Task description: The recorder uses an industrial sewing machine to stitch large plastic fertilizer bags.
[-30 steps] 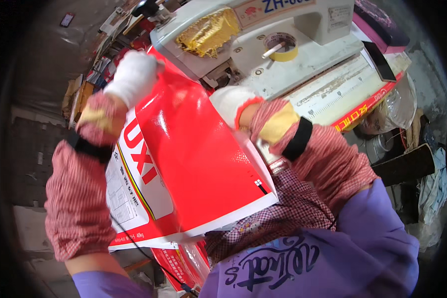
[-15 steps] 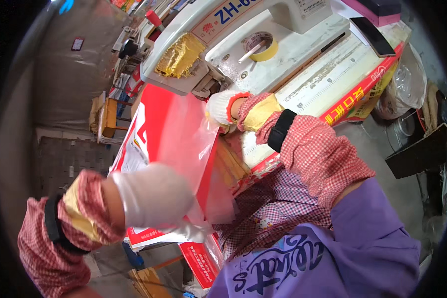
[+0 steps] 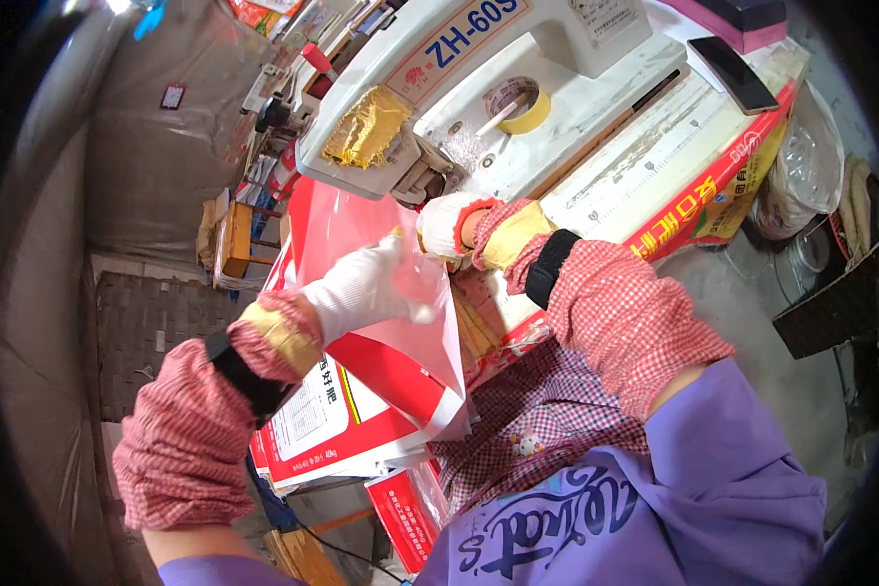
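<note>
My left hand (image 3: pixel 361 290), in a white knit glove, lies over a sheet of clear plastic film (image 3: pixel 430 342) on a red and white printed bag (image 3: pixel 361 430). Its thumb and fingers look spread, though slightly blurred. My right hand (image 3: pixel 447 227), gloved in white with a red cuff, is curled at the film's upper edge, close to the needle end of a white sewing machine (image 3: pixel 361 161). The right fingertips are mostly hidden; the film's edge seems pinched there. More printed bags lie stacked beneath.
On the machine bed sits a yellow tape roll (image 3: pixel 520 105) with a white stick in it. A black phone (image 3: pixel 732 75) rests at the table's far right. A clear plastic bag (image 3: pixel 801 166) hangs beyond it, and a wooden stool (image 3: pixel 232 239) stands at left.
My left hand has moved up and right from the lower part of the bag onto the film near my right hand. The right hand stays at the machine. The view has shifted slightly.
</note>
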Tool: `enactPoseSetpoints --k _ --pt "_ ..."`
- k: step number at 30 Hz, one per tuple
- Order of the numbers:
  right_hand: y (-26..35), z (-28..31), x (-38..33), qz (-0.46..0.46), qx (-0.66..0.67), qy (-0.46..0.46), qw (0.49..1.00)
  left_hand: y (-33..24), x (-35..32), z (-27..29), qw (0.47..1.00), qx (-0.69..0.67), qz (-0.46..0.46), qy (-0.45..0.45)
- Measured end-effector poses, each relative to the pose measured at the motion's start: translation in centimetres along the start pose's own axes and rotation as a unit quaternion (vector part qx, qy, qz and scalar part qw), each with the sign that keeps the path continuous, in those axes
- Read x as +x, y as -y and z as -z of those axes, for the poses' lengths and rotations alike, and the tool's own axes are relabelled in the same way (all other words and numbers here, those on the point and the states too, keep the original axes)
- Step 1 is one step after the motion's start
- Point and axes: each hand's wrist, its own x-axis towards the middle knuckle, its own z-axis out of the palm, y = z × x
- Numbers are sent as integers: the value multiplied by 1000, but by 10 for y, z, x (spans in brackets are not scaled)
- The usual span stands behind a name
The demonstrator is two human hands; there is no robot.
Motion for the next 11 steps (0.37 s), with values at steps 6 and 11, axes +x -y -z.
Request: enactPoseSetpoints --k 6,11 --pt "-2 -10 4 2 -23 -52 998 -21 -6 -12 975 -148 14 165" --pt "-6 -10 14 74 -115 40 990 -46 -57 65 917 -40 196 346"
